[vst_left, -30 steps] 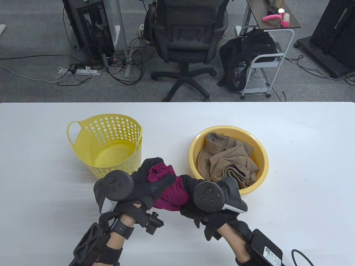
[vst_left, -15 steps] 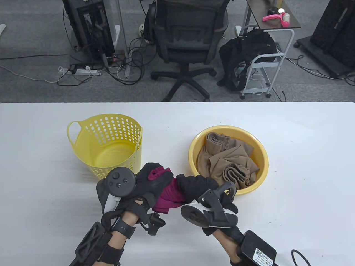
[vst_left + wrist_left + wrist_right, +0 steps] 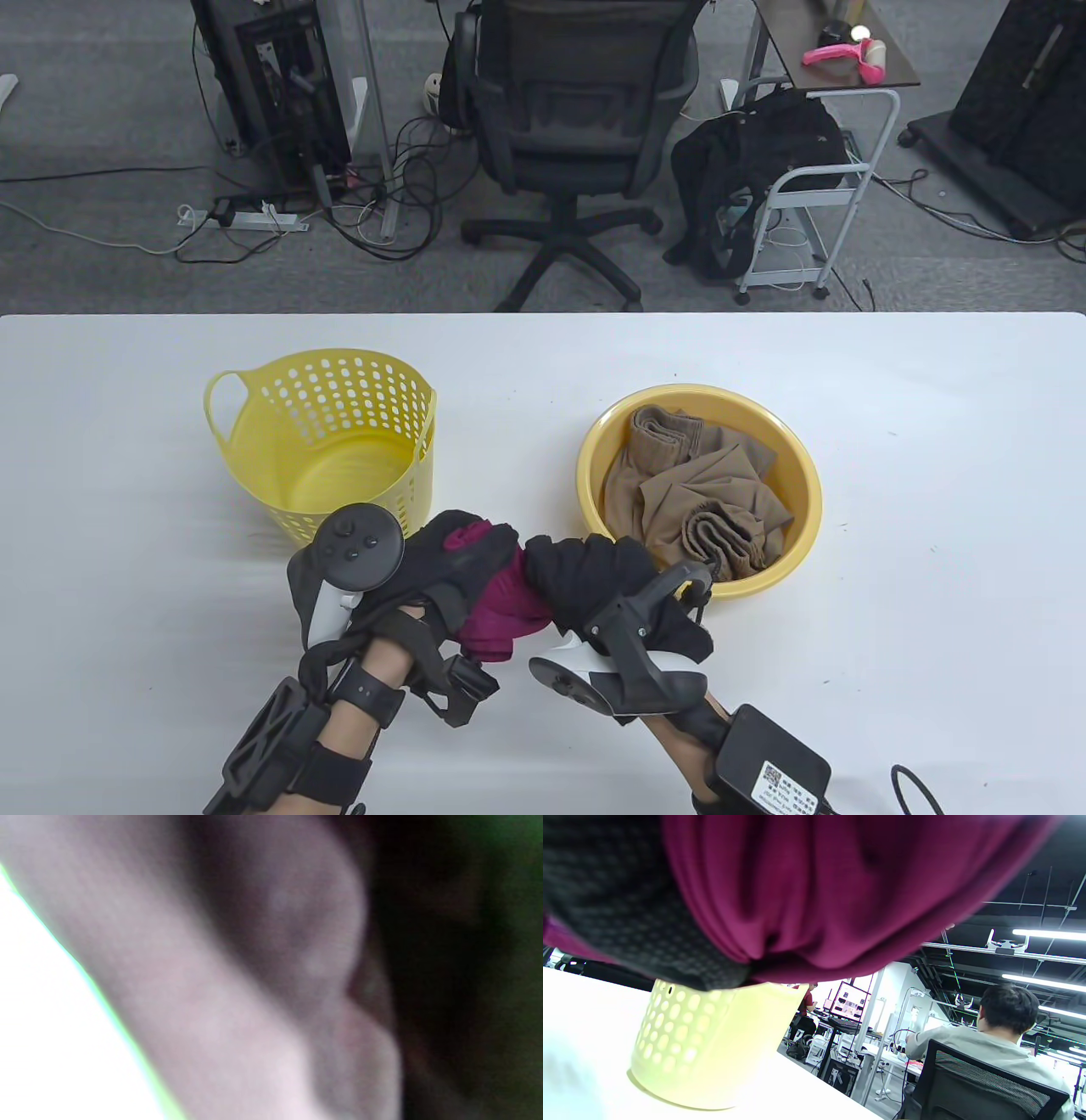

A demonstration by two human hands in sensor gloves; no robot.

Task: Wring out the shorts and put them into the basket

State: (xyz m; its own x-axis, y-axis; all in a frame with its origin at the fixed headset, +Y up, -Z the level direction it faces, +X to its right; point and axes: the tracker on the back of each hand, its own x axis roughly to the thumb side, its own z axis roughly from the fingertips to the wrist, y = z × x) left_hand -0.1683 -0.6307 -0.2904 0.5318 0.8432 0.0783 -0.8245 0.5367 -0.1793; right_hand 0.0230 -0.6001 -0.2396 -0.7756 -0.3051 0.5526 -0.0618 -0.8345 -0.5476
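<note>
Bunched maroon shorts [image 3: 502, 601] hang between both hands above the table's front middle. My left hand [image 3: 458, 556] grips their left end, fingers curled over the cloth. My right hand [image 3: 585, 569] grips the right end, wrist rolled so its tracker [image 3: 624, 671] faces down and toward me. The maroon shorts [image 3: 814, 891] fill the top of the right wrist view, with a gloved finger [image 3: 606, 899] across them. The yellow perforated basket [image 3: 327, 441] stands just behind the left hand, and the same basket [image 3: 712, 1043] shows in the right wrist view. The left wrist view is a blur.
A yellow basin [image 3: 764, 433] holding tan garments [image 3: 696, 492] sits right of the hands. The white table [image 3: 933, 509] spreads to both sides. An office chair [image 3: 577, 127] and a cart [image 3: 806, 187] stand beyond the far edge. A seated person [image 3: 988, 1043] shows in the right wrist view.
My right hand has rolled over, turning its tracker from facing up to facing down, and the shorts have become tighter between the hands. The left hand stayed nearly in place.
</note>
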